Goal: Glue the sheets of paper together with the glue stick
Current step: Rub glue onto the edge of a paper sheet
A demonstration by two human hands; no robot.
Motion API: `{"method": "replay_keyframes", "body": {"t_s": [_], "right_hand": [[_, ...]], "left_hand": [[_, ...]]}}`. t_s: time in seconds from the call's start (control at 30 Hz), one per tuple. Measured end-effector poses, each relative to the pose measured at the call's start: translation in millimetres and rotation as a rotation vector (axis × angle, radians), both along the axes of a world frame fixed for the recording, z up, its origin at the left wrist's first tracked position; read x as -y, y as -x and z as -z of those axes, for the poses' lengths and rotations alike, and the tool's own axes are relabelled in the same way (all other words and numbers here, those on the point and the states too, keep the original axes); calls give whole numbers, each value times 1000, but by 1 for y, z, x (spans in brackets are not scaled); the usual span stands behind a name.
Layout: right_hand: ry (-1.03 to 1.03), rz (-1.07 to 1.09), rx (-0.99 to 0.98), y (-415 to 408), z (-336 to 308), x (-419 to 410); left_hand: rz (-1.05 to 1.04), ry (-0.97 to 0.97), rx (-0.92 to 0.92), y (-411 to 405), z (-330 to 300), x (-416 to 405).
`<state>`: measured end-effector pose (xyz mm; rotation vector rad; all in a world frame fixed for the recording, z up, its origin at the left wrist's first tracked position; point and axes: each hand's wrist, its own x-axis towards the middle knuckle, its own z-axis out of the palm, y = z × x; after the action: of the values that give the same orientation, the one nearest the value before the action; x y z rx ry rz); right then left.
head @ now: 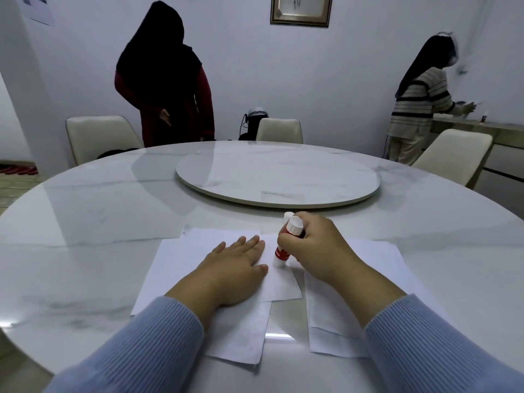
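Observation:
Several white sheets of paper [175,268] lie overlapping on the near part of the round marble table [85,217]. My left hand [235,270] rests flat on the top sheet, fingers spread. My right hand [317,251] is closed around a red glue stick [282,252], held tilted with its white tip down on a smaller sheet [280,285]. A white cap [295,224] shows above my fingers, and a second white piece [288,215] sits right behind it. Another sheet [377,262] lies under my right forearm.
A marble turntable [278,177] sits at the table's centre. Cream chairs [99,137] stand around the far side. One person [164,78] stands behind the table at the left, another person [422,100] at a counter [482,129] on the right.

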<state>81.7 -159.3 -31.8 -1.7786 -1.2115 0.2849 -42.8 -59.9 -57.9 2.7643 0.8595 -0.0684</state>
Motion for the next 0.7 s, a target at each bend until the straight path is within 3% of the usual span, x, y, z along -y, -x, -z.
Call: {"method": "replay_keyframes", "body": {"t_s": [0.23, 0.33, 0.4, 0.5, 0.6, 0.7], "right_hand": [[7, -68, 48, 8, 0, 16], [60, -126, -126, 3, -1, 18], [-64, -106, -385, -4, -5, 19], [-455, 53, -686, -21, -8, 22], [-556, 174, -686, -28, -6, 25], [-560, 222, -666, -26, -5, 22]], "left_hand": [[-6, 0, 4, 0, 1, 1], [-4, -5, 9, 0, 1, 1], [0, 11, 7, 0, -1, 0], [76, 46, -88, 7, -13, -1], [70, -3, -195, 21, -27, -13], [-262, -49, -99, 25, -22, -19]]}}
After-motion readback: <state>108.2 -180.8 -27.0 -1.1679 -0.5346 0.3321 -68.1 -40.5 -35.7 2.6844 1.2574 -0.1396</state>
